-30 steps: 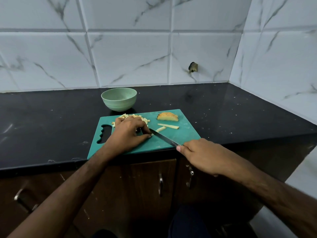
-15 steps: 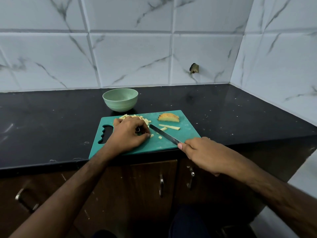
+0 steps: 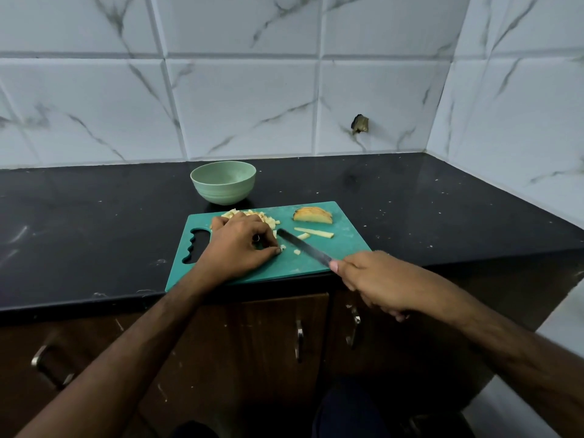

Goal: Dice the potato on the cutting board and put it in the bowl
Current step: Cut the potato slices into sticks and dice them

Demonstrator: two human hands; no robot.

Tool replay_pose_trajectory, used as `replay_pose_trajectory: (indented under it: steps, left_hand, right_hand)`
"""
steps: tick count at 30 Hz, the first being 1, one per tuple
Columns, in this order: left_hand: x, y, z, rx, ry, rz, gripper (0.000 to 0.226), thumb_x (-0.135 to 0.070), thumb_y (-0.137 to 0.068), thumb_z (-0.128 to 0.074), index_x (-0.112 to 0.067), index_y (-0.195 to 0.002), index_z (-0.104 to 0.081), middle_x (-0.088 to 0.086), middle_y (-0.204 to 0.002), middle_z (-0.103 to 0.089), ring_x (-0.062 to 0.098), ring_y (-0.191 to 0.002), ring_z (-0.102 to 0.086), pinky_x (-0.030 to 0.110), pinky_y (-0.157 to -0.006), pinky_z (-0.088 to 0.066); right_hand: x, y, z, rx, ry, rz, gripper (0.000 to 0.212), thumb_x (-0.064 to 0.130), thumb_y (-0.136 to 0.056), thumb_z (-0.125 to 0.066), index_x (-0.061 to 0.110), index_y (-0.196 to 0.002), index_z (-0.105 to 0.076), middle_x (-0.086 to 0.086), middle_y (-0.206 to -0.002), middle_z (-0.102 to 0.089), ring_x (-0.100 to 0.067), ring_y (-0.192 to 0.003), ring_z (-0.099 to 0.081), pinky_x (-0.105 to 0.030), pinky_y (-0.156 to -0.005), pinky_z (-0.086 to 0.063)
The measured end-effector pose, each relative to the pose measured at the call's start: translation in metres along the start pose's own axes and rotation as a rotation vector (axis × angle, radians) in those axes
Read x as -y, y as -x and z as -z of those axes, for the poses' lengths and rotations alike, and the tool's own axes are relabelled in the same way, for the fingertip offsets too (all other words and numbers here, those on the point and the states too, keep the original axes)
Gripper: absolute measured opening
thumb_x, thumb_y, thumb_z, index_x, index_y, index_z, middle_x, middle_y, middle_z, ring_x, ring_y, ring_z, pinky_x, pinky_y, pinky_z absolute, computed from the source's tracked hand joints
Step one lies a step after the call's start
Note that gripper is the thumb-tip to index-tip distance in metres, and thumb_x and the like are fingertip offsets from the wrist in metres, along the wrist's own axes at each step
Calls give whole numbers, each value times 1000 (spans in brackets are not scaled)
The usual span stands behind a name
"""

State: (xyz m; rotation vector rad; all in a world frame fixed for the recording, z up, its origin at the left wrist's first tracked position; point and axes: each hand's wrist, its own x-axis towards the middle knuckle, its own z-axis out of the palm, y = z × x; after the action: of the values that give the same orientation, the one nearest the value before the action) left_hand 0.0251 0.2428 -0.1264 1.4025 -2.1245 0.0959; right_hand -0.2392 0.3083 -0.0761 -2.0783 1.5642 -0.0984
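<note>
A teal cutting board (image 3: 344, 245) lies on a black countertop (image 3: 94, 216), with a pale green bowl (image 3: 223, 182) standing just behind its far edge. The left hand (image 3: 237, 248) rests on the board with fingers curled, its fingertips pinching a small potato piece (image 3: 282, 247). A pile of diced potato (image 3: 252, 215) lies beyond this hand. The right hand (image 3: 376, 282) grips a knife (image 3: 303, 247), blade angled toward the left hand. A potato wedge (image 3: 313, 215) and a potato strip (image 3: 314, 232) lie further right.
</note>
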Motion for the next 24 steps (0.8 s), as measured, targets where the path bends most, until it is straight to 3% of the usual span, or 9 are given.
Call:
replay_pose_trajectory:
  steps: [6,10,13,17,21,24]
  left_hand:
    - [0,0,-4,-47,-37,-86,28,-56,-89,-46,-36,-96,-64,-18,-95,-58,7,-99,-54,35,-84,-24]
    - [-10,-9,-8,106,4,-220,47,-65,-96,-37,-36,-126,-58,-19,-131,-57,1,-127,-47,37,-104,-25]
    - [-19,-26,-14,221,-24,-308,47,-59,-100,-42,-33,-137,-54,-16,-142,-52,1,-134,-42,35,-107,-26]
    - [-22,-39,-21,253,-91,-404,35,-46,-101,-51,-28,-127,-64,-10,-130,-60,8,-120,-55,33,-93,-40]
    - [-15,-38,-23,92,-219,-443,23,-41,-98,-55,-27,-106,-72,-8,-108,-67,16,-99,-64,36,-79,-40]
    - [-2,-38,-19,-26,-333,-389,17,-39,-94,-58,-28,-93,-71,-8,-93,-66,20,-89,-61,39,-79,-38]
  right_hand:
    - [-22,-22,25,-57,-221,39,46,52,-107,-35,14,-82,-46,7,-42,-43,-11,-32,-36,-21,-36,-37]
    - [-42,-44,26,-167,-446,142,45,48,-108,-38,13,-80,-47,1,-48,-39,-13,-33,-31,-22,-36,-32]
    - [-45,-62,20,-308,-732,166,44,46,-108,-38,12,-82,-48,-1,-49,-34,-13,-32,-28,-21,-36,-29]
    - [-42,-82,17,-446,-846,163,42,44,-108,-40,10,-85,-49,-1,-50,-33,-11,-35,-28,-20,-35,-27]
    - [-48,-94,17,-503,-890,172,42,43,-108,-41,9,-83,-49,1,-49,-34,-11,-36,-28,-20,-35,-28]
    - [-51,-98,17,-500,-915,176,43,43,-108,-42,11,-81,-50,0,-48,-34,-12,-36,-28,-20,-34,-28]
